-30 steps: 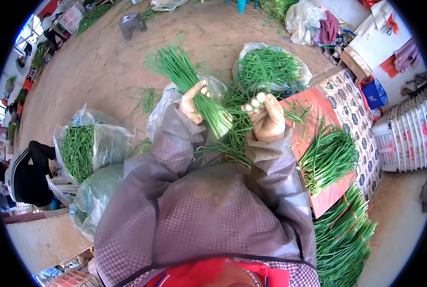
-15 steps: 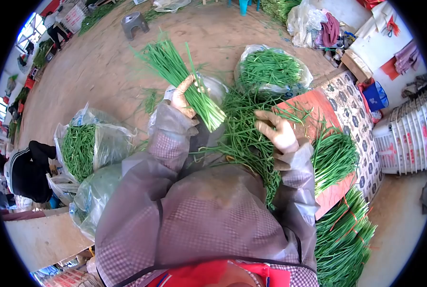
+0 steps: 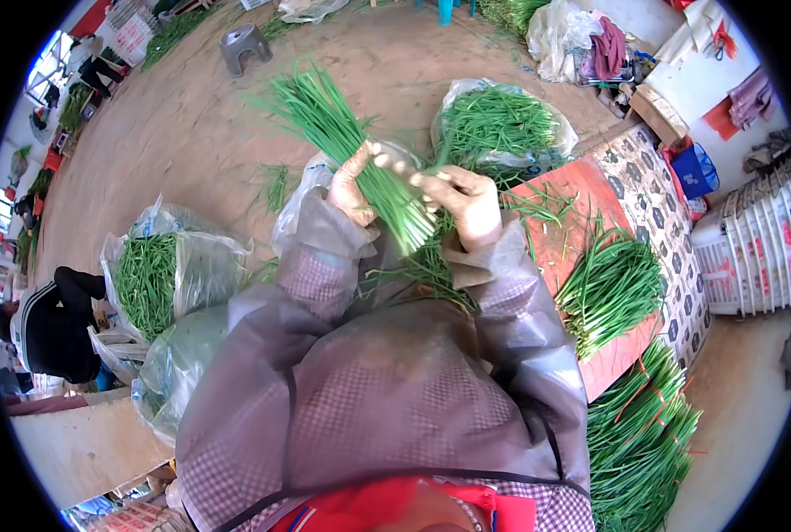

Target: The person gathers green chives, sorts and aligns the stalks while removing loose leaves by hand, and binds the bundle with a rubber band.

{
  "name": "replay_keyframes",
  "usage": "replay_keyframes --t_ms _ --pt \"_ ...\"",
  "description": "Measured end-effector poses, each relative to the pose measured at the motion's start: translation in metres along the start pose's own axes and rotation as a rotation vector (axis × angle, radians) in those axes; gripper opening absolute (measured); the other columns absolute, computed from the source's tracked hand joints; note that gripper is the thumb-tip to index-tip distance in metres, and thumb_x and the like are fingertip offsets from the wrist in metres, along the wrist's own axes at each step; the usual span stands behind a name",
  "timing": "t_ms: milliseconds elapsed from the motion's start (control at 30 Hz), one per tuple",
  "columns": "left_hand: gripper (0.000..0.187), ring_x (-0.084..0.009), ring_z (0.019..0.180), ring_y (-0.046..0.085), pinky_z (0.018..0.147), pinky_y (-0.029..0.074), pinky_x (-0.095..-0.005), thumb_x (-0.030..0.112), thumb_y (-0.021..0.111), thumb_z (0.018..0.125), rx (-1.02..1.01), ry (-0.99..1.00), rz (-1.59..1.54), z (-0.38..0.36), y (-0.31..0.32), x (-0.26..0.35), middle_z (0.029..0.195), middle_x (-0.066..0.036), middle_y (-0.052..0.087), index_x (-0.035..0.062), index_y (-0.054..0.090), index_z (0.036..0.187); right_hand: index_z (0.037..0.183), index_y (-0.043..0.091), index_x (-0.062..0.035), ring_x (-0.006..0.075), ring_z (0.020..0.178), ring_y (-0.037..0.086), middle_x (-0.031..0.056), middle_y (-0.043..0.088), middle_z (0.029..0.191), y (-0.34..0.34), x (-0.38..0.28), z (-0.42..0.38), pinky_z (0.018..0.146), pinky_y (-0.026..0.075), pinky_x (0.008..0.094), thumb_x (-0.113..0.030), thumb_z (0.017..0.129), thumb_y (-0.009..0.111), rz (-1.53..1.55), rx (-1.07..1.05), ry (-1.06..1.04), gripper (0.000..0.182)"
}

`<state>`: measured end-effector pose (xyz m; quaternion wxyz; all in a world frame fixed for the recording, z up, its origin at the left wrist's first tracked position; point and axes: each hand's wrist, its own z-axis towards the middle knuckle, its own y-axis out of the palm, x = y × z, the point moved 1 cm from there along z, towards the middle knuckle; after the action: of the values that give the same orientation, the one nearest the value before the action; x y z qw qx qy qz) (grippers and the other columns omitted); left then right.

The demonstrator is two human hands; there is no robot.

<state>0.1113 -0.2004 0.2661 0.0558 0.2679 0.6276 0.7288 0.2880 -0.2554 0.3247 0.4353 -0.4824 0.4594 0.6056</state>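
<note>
My left hand (image 3: 354,186) is wrapped around a bunch of green chives (image 3: 333,120), held in front of me with the leafy tops tilted up and left and the pale cut ends pointing down right. Close beside the bunch, my right hand (image 3: 466,202) has its thumb and fingers pinched together. A blurred green stalk (image 3: 444,149) appears to rise from those fingertips. Under and behind the right hand lies a heap of loose chives (image 3: 431,266), partly hidden by my hands and sleeves.
A sorted pile of chives (image 3: 612,288) lies on the red board (image 3: 581,191) to the right. Tied bundles (image 3: 639,443) sit below it. Bags of chives (image 3: 502,124) (image 3: 147,279) stand ahead and left. A grey stool (image 3: 245,49) and a bent-over person (image 3: 54,324) are farther off.
My right hand has moved left from the loose heap to the bunch, its fingers now pinched. The left hand with the bunch has shifted slightly right.
</note>
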Motion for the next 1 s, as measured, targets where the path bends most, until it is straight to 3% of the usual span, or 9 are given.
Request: replay_keyframes --t_ms 200,267,333,400,467,667,733,800,1000 --pt "0.019 -0.0226 0.08 0.058 0.09 0.046 -0.0449 0.026 0.055 0.09 -0.019 0.071 -0.166 0.005 -0.014 0.022 0.076 -0.002 0.057 0.007 0.057 0.088 0.093 0.065 0.0036 0.0123 0.063 0.057 0.0049 0.061 0.072 -0.06 0.05 -0.032 0.06 0.047 0.0235 -0.01 0.085 0.06 0.544 0.414 -0.177 0.017" --pt "0.018 -0.0231 0.078 0.059 0.091 0.046 -0.0459 0.025 0.055 0.09 0.106 0.152 -0.067 0.003 -0.018 0.025 0.076 -0.003 0.057 0.0068 0.057 0.087 0.103 0.062 0.003 0.0165 0.068 0.062 0.0116 0.066 0.087 -0.083 0.053 -0.044 0.064 0.049 0.028 -0.01 0.084 0.06 -0.03 0.076 0.205 0.023" --pt "0.018 -0.0236 0.077 0.058 0.09 0.047 -0.0463 0.024 0.054 0.091 0.131 0.16 -0.051 0.004 -0.018 0.024 0.076 -0.004 0.057 0.0068 0.057 0.087 0.114 0.057 0.0027 0.0192 0.076 0.064 0.0148 0.066 0.097 -0.089 0.065 -0.054 0.07 0.051 0.0299 -0.01 0.084 0.061 -1.105 0.105 0.211 0.033" --pt "0.019 -0.0238 0.078 0.058 0.09 0.047 -0.0462 0.025 0.054 0.091 0.12 0.103 -0.022 0.006 -0.016 0.022 0.075 -0.003 0.055 0.0068 0.057 0.089 0.123 0.05 0.0017 0.0205 0.087 0.063 0.0129 0.065 0.101 -0.087 0.064 -0.047 0.081 0.05 0.0304 -0.01 0.086 0.059 -0.999 0.231 0.149 0.04" --pt "0.017 -0.0215 0.077 0.058 0.087 0.049 -0.0435 0.025 0.056 0.09 0.144 0.072 0.046 0.003 -0.006 0.012 0.074 -0.002 0.054 0.0081 0.056 0.087 0.124 0.049 0.0034 0.0233 0.103 0.058 0.016 0.06 0.112 -0.085 0.046 -0.034 0.089 0.046 0.0319 -0.009 0.088 0.057 -0.116 0.108 0.133 0.039" --pt "0.017 -0.0145 0.074 0.05 0.081 0.044 -0.0364 0.027 0.052 0.092 -0.152 -0.171 0.272 -0.004 0.016 -0.023 0.073 0.002 0.046 0.0099 0.053 0.09 0.124 0.051 0.0022 0.0182 0.112 0.052 0.0116 0.058 0.118 -0.065 0.002 0.002 0.097 0.039 0.0286 -0.025 0.093 0.049 -0.123 -0.36 0.11 0.041" --pt "0.014 -0.015 0.071 0.051 0.079 0.047 -0.0359 0.022 0.056 0.09 -0.187 -0.34 0.261 -0.008 0.028 -0.038 0.07 0.002 0.046 0.0083 0.056 0.09 0.121 0.054 0.0011 0.0211 0.106 0.056 0.0122 0.061 0.11 -0.058 0.029 0.012 0.089 0.045 0.0309 -0.034 0.093 0.05 0.028 -0.464 0.166 0.045" --pt "0.017 -0.0141 0.069 0.049 0.078 0.043 -0.0328 0.023 0.058 0.087 -0.16 -0.5 0.233 -0.014 0.033 -0.056 0.068 0.002 0.046 0.0071 0.056 0.082 0.117 0.056 -0.0031 0.0199 0.078 0.063 0.0121 0.064 0.091 -0.041 0.01 0.002 0.062 0.052 0.0302 -0.038 0.089 0.056 0.197 -0.389 0.476 0.044" --pt "0.018 -0.0088 0.057 0.045 0.066 0.039 -0.0277 0.026 0.057 0.085 -0.248 -0.642 0.065 -0.013 0.037 -0.084 0.061 0.005 0.043 0.0108 0.052 0.076 0.117 0.055 -0.0019 0.0181 0.082 0.061 0.0112 0.064 0.09 -0.045 0.017 -0.015 0.066 0.052 0.0295 -0.035 0.085 0.064 0.486 -0.362 0.371 0.047"
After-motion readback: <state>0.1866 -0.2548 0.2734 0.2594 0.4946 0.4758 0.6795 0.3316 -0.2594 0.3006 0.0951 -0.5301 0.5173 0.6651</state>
